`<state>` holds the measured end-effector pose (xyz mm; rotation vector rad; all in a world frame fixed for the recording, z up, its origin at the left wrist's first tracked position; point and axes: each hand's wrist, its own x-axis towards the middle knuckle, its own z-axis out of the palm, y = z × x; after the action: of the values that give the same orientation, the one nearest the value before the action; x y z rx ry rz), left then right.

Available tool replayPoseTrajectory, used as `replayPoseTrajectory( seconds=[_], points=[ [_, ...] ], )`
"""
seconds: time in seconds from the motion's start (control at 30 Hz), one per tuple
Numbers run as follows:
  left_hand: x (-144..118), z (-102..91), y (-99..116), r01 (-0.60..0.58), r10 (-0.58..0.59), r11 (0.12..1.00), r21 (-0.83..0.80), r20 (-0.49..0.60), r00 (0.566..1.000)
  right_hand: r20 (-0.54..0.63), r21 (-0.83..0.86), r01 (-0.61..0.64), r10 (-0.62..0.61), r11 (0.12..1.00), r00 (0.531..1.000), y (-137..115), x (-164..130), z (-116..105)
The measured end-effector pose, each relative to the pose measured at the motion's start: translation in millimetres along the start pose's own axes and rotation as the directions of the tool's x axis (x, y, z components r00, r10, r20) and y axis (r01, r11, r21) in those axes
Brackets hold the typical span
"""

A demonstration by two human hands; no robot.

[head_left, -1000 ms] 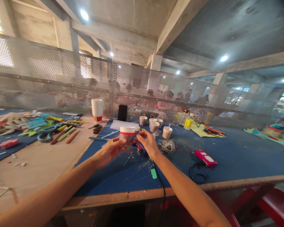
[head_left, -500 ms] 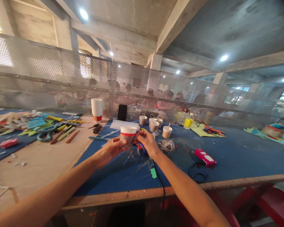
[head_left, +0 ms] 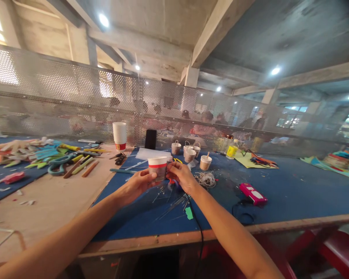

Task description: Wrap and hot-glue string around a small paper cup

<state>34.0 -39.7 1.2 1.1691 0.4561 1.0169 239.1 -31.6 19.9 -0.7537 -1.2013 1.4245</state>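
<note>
Two hands met on the white paper cup with a red band, above the blue-topped desk: my left hand gripped its side, my right hand pinched beside its rim. Squeezing harder could crumple it.

Both arms are bare from the lower edge of the picture up to the wrists; no sleeve is visible on either of them. The left hand and the right hand wear no gloves. I can see no watch, no bracelet and no ring on the wrists or fingers, as far as the picture allows. The forearms are slim and long, and look stretched by the wide lens. The nails are too small to judge.
</note>
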Motion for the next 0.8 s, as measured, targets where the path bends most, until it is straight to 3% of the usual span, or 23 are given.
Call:
replayPoseTrajectory(
  seconds=[0.23, 0.5, 0.8],
  points=[
    [1, -0.9, -4, -0.005, 0.004, 0.999, -0.031, -0.033, 0.999, -0.025, -0.096, 0.061, -0.063, 0.993, 0.998, 6, 2, 1],
    [1, 5.4, -5, -0.014, 0.034, 0.988, 0.155, -0.128, 0.991, -0.004, -0.336, 0.087, -0.093, 0.938, 0.996, 11, -3, 8],
    [-2, 8.7, -2, -0.01, 0.03, 0.989, 0.146, -0.135, 0.99, 0.061, -0.316, 0.117, -0.102, 0.942, 0.993, 10, -2, 5]
  ],
)
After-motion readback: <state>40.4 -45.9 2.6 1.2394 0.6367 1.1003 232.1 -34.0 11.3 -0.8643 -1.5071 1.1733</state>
